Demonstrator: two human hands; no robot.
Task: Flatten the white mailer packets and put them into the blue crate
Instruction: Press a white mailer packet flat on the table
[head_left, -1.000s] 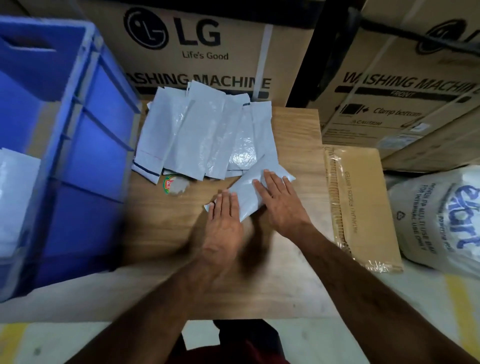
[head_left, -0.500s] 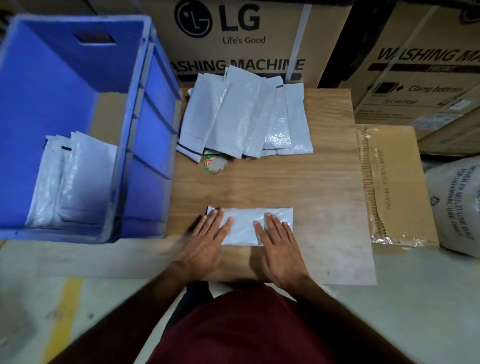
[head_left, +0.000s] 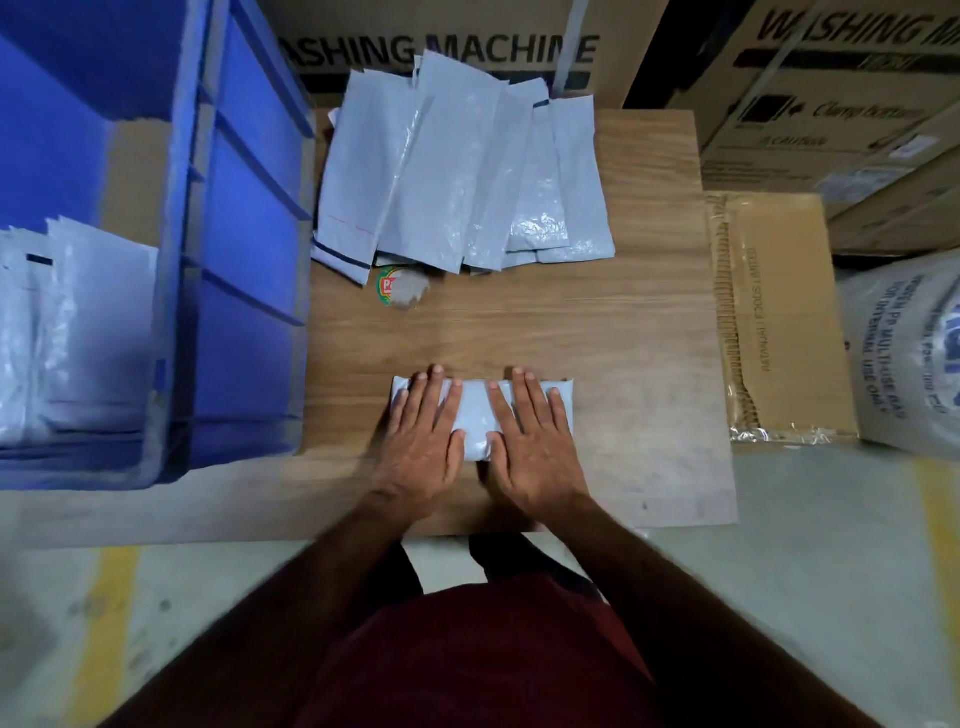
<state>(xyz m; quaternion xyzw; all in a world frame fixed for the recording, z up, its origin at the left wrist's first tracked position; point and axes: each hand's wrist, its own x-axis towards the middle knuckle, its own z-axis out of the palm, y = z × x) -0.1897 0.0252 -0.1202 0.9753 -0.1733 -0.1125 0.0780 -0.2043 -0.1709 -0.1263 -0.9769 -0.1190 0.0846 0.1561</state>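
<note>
Packet (head_left: 475, 415), white, lies crosswise on the near part of the wooden worktop (head_left: 649, 332), long edge parallel to the front edge. Both hands rest flat on it, palms down. Left hand (head_left: 423, 439): fingers straight and slightly spread, covering the packet's left half; fingertips reach its far edge. Right hand (head_left: 532, 441): same posture on the right half, fingers straight, nothing gripped. A strip of packet shows between the two hands, and its right end sticks out past the right hand. Packet surface looks smooth with a slight sheen at the near edge.

Pile of white packets (head_left: 462, 166) sits at the far end of the worktop, fanned and overlapping, well apart from the one under the hands. Some are crinkled and glossy; the leftmost has a dark stripe at its near edge. A small round sticker (head_left: 397, 288), red and green, lies on the worktop just at the near edge of the pile, partly under it.

Blue crate (head_left: 244, 208) stands beside the worktop on the left, touching or nearly touching its edge; cannot tell which. Inside it, white packets (head_left: 72, 332) are stacked upright against the near wall.

Cardboard boxes (head_left: 810, 104) printed "WASHING MACHINE" stand behind the worktop. A flattened carton (head_left: 779, 322) lies to the right, with a printed white sack (head_left: 904, 358) beyond it. Red shirt (head_left: 467, 660) at the bottom of the view.
</note>
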